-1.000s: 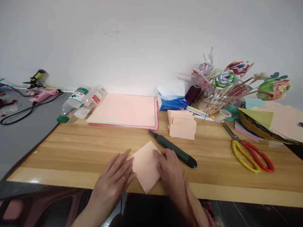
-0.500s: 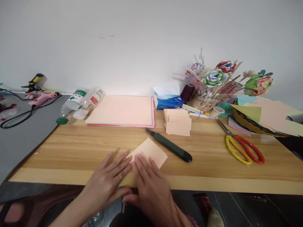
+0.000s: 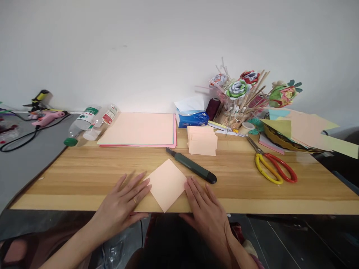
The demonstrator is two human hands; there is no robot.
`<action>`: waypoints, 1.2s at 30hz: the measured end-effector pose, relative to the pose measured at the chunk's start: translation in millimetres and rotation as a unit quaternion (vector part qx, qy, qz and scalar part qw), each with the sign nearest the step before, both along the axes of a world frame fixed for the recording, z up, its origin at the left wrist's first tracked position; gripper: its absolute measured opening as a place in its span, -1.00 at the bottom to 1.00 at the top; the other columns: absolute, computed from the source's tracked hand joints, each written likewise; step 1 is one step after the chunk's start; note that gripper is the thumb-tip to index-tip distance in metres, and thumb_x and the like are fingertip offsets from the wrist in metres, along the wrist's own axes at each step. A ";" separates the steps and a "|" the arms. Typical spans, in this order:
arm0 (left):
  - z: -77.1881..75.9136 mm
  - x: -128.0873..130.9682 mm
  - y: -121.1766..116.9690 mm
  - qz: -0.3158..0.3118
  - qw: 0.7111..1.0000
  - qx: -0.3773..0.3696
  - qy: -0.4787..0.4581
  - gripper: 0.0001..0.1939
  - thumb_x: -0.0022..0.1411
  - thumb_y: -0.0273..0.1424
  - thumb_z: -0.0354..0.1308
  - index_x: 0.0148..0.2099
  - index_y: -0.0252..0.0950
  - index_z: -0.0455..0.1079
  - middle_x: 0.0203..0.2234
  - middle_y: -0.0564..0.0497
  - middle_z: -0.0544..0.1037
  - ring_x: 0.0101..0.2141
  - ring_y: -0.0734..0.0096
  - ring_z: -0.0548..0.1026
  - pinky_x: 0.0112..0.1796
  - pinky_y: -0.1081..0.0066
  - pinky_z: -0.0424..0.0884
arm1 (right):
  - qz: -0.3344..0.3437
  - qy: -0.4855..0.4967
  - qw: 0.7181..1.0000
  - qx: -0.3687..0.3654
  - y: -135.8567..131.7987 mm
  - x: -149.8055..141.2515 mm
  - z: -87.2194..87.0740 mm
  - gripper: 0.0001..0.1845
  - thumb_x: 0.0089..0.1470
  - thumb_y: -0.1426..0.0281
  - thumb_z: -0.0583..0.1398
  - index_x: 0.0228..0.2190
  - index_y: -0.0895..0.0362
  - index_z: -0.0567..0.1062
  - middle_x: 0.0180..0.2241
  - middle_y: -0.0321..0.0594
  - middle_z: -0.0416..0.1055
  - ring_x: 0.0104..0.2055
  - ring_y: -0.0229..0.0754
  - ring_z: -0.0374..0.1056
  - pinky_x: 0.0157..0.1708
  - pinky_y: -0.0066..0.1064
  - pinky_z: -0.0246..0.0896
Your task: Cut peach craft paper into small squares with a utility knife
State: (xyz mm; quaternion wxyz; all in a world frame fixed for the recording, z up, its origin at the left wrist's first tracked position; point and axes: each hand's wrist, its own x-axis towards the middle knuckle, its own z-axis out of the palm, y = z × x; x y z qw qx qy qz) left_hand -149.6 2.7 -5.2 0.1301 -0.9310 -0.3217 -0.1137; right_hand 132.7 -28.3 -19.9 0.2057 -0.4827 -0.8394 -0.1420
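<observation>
A small peach paper square (image 3: 166, 184) lies corner-on like a diamond near the front edge of the wooden table (image 3: 84, 172). My left hand (image 3: 123, 203) rests flat with fingers spread; its fingertips touch the square's left corner, and a ring shows on one finger. To the right, my right hand (image 3: 206, 207) lies flat with fingers stretched out, fingertips at the square's right corner. Neither hand grips anything. A dark green utility knife (image 3: 191, 170) lies just behind the square.
Behind lie a stack of peach paper sheets (image 3: 138, 129), a pile of small peach squares (image 3: 202, 141), a blue tissue pack (image 3: 192, 117), two bottles (image 3: 86, 121), red-yellow scissors (image 3: 273, 170), paper flowers on sticks (image 3: 241, 93) and loose coloured sheets (image 3: 305, 129). A glue gun (image 3: 47, 116) sits far left.
The paper square was folded over and pressed under my hands half a second ago; now it lies open as a diamond, with both hands drawn apart to its side corners.
</observation>
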 end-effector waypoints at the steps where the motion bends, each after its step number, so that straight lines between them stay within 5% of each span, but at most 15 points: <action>1: -0.6 0.5 -1.0 0.000 1.000 0.003 0.000 -0.39 0.23 -0.14 0.07 0.22 -0.35 0.13 0.12 -0.08 0.32 0.22 0.11 0.05 0.19 0.06 -0.26 | -0.001 0.000 1.000 0.000 1.8 2.6 0.8 -0.34 0.16 0.01 -0.05 0.02 0.28 0.32 0.08 -0.07 0.29 0.13 -0.13 0.18 0.19 -0.26 -0.27; 7: -5.3 15.8 -16.8 0.070 0.995 0.009 -0.064 -0.40 0.23 -0.11 0.04 0.23 -0.28 0.12 0.10 -0.08 0.34 0.19 0.14 0.12 0.19 0.09 -0.27 | 0.010 -0.043 0.999 -0.021 15.1 -8.3 4.1 0.05 -0.06 -0.24 -0.14 0.06 0.44 0.26 0.12 0.14 0.20 0.19 0.02 0.07 0.14 -0.15 -0.14; 10: -8.3 22.3 -22.2 0.093 0.993 0.020 -0.069 -0.42 0.25 -0.16 0.02 0.24 -0.29 0.10 0.11 -0.12 0.32 0.17 0.14 0.17 0.19 0.10 -0.24 | 0.071 -0.037 0.996 -0.033 16.4 -25.1 0.5 0.16 -0.18 -0.30 -0.12 0.09 0.46 0.22 0.16 0.16 0.12 0.23 0.04 -0.03 0.15 -0.15 -0.11; 14: -10.8 19.5 -21.7 0.086 0.995 0.039 -0.023 -0.45 0.25 -0.28 0.03 0.24 -0.36 0.10 0.14 -0.12 0.28 0.16 0.18 0.19 0.20 0.17 -0.21 | 0.132 -0.030 0.989 -0.059 11.1 -33.1 -2.2 -0.01 -0.10 -0.15 0.10 0.11 0.38 0.21 0.17 0.14 0.11 0.25 0.03 -0.05 0.17 -0.21 -0.09; 18: -12.9 13.9 -20.6 0.081 0.996 0.045 0.007 -0.44 0.24 -0.30 0.05 0.23 -0.39 0.11 0.15 -0.11 0.26 0.19 0.11 0.12 0.19 0.15 -0.16 | 0.139 -0.031 0.981 -0.132 5.2 -21.1 3.6 -0.16 -0.14 0.06 0.28 0.13 0.08 0.20 0.19 0.20 0.04 0.25 0.22 -0.14 0.12 -0.04 -0.03; 28: -12.5 8.6 -21.0 0.092 0.996 -0.010 0.013 -0.44 0.25 -0.28 0.05 0.27 -0.12 0.04 0.20 0.02 0.19 0.24 -0.05 -0.08 0.09 -0.03 0.06 | 0.163 -0.044 0.936 -0.310 9.9 -8.9 29.4 -0.01 -0.33 0.08 0.39 0.15 -0.19 0.14 0.27 0.18 -0.26 0.26 0.32 -0.43 0.08 0.27 -0.28; 32: -6.2 11.0 -30.2 0.105 0.994 0.004 -0.006 -0.48 0.26 -0.15 0.03 0.23 -0.10 0.12 0.15 0.00 0.28 0.19 -0.07 0.04 0.05 -0.08 0.10 | 0.192 0.004 0.934 -0.300 15.3 0.1 37.8 -0.40 -0.09 -0.04 0.21 0.01 -0.18 0.37 0.23 -0.04 0.00 0.26 0.19 -0.16 0.10 0.20 -0.17; 34: -0.1 14.5 -33.1 0.110 0.993 0.012 -0.030 -0.51 0.23 -0.09 0.03 0.17 -0.10 0.22 0.05 -0.04 0.39 0.10 0.00 0.22 0.02 -0.02 0.19 | 0.161 0.059 0.958 -0.231 21.2 8.6 37.5 -0.64 0.10 0.05 0.08 -0.12 -0.14 0.48 0.06 -0.20 0.33 0.14 -0.03 0.18 0.10 0.02 0.01; 36: 9.8 19.4 -30.5 0.102 0.992 0.013 -0.067 -0.58 0.25 -0.10 0.02 0.09 -0.14 0.33 -0.12 -0.07 0.49 -0.07 0.14 0.38 -0.08 0.12 0.32 | 0.089 0.109 0.978 -0.151 31.0 17.1 36.1 -0.64 0.23 0.22 -0.05 -0.17 -0.03 0.51 -0.13 -0.23 0.48 -0.05 -0.19 0.36 0.02 -0.18 0.18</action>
